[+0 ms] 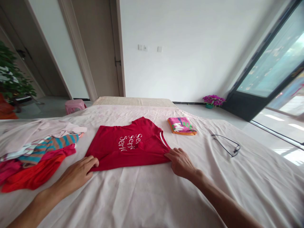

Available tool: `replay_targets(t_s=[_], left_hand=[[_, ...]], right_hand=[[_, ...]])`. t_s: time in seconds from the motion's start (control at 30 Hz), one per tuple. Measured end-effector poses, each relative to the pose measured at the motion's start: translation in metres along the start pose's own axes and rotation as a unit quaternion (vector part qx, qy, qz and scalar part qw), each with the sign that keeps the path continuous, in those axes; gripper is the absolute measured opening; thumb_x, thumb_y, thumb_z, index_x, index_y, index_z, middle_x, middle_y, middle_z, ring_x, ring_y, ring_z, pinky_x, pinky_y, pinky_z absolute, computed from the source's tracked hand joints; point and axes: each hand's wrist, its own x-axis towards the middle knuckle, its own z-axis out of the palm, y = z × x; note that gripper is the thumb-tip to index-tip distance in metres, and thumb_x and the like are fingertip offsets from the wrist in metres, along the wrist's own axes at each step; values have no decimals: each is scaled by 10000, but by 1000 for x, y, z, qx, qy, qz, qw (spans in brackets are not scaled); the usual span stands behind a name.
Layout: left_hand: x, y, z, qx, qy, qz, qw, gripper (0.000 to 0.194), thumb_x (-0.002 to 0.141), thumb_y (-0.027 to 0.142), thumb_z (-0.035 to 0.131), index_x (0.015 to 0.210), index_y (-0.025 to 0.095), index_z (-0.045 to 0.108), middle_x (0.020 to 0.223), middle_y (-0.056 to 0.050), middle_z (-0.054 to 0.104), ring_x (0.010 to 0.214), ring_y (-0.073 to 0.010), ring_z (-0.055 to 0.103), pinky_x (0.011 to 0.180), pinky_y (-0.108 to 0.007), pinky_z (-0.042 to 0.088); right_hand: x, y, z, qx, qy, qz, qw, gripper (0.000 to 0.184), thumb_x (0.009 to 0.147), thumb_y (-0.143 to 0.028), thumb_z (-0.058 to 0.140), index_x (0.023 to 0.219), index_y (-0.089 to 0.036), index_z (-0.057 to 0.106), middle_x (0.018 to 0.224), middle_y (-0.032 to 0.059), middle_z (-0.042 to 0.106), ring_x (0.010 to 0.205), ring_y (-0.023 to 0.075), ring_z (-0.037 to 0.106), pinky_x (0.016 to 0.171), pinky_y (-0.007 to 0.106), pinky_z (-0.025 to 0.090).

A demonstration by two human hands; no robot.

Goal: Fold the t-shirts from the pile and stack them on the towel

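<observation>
Two hands are gripping the near edge of a red shirt, which is lying near the middle of the bed. The left hand is pinching the hem's near corner; the right hand is pinching fabric beside the collar; how firmly, I cannot tell. Between them a flap is covering part of the white print. Uneven pulling could be skewing that flap, I judge, and letting go early could be leaving creases, since the fabric is looking thin. The cover underneath is wrinkling, so dragging could be bunching it too.

Toward the bed's left edge, a pile of clothes is sitting close by the left hand; a wide swing could be catching it. Toward the right edge, glasses are lying apart from the right hand; a sweep could be knocking them. The widest room is stretching along the near side.

Farther off, a folded bundle is resting just beyond the collar, limiting movement that way. Past the far left corner a stool is standing; past the far right, flowers.
</observation>
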Motion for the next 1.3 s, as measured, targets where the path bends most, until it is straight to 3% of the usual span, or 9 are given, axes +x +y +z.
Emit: replay_targets(t_s=[0.07, 0.17, 0.27, 0.37, 0.53, 0.77, 0.93, 1.07, 1.3], left_hand=[[6, 10, -5, -19, -12, 0, 1000, 179, 852, 301, 584, 995, 284, 690, 1034, 2, 710, 1002, -192, 667, 894, -304, 508], [29, 37, -3, -37, 4, 21, 999, 350, 929, 457, 511, 1192, 284, 664, 1252, -20, 683, 1214, -217, 597, 1065, -363, 449], [57, 65, 15, -36, 19, 70, 997, 484, 974, 469, 424, 1392, 255, 541, 1453, -50, 555, 1383, -222, 457, 1151, -402, 379], [77, 76, 41, -9, 18, 99, 995, 563, 991, 479, 371, 1479, 206, 434, 1539, -97, 443, 1438, -231, 380, 1175, -437, 337], [79, 40, 64, 47, 4, 45, 998, 630, 971, 537, 357, 1496, 193, 409, 1565, -129, 388, 1453, -279, 350, 1169, -513, 297], [69, -18, 62, 87, 8, -115, 990, 654, 945, 522, 366, 1503, 183, 404, 1590, -144, 333, 1474, -330, 293, 1167, -546, 244], [88, -42, 57, 59, 46, -196, 978, 600, 946, 485, 343, 1370, 123, 564, 1469, -178, 513, 1391, -329, 433, 1120, -494, 343], [121, -57, 42, 1, 88, -210, 974, 431, 936, 341, 366, 1225, 193, 650, 1311, -86, 657, 1178, -220, 622, 1019, -327, 449], [176, -92, 34, 4, 117, -274, 954, 384, 894, 305, 417, 1155, 235, 689, 1246, -72, 696, 1097, -262, 653, 857, -340, 499]], right_hand=[[2, -6, -8, 36, 10, 9, 999, 310, 833, -164, 550, 1095, -247, 694, 1004, 50, 694, 935, 211, 576, 849, 346, 391], [24, -20, -11, 94, 40, -3, 995, 386, 953, -315, 482, 1309, -228, 601, 1266, 76, 645, 1142, 223, 570, 989, 362, 408], [59, -36, 7, 109, 42, -29, 993, 505, 1010, -404, 392, 1461, -189, 464, 1493, 102, 481, 1398, 253, 392, 1137, 415, 324], [89, -43, 38, 88, 18, -34, 995, 584, 1018, -456, 370, 1519, -156, 370, 1574, 115, 359, 1471, 258, 277, 1192, 450, 251], [104, -19, 73, 30, 38, -24, 999, 615, 1024, -488, 350, 1541, -155, 325, 1588, 123, 320, 1475, 256, 271, 1206, 461, 214], [101, 21, 66, -20, 13, 39, 999, 606, 1024, -456, 356, 1539, -138, 326, 1597, 129, 296, 1473, 250, 276, 1190, 435, 215], [111, 39, 49, 7, 28, 71, 997, 461, 1042, -405, 306, 1347, -201, 585, 1383, 103, 596, 1278, 216, 530, 1068, 354, 349], [147, 51, 33, 28, 74, 146, 986, 390, 1027, -360, 349, 1087, -237, 714, 1071, 65, 725, 1045, 187, 628, 886, 272, 418], [247, 61, 30, 103, 6, 220, 970, 329, 955, -289, 477, 1209, -210, 670, 1203, 98, 692, 1149, 229, 601, 937, 292, 417]])
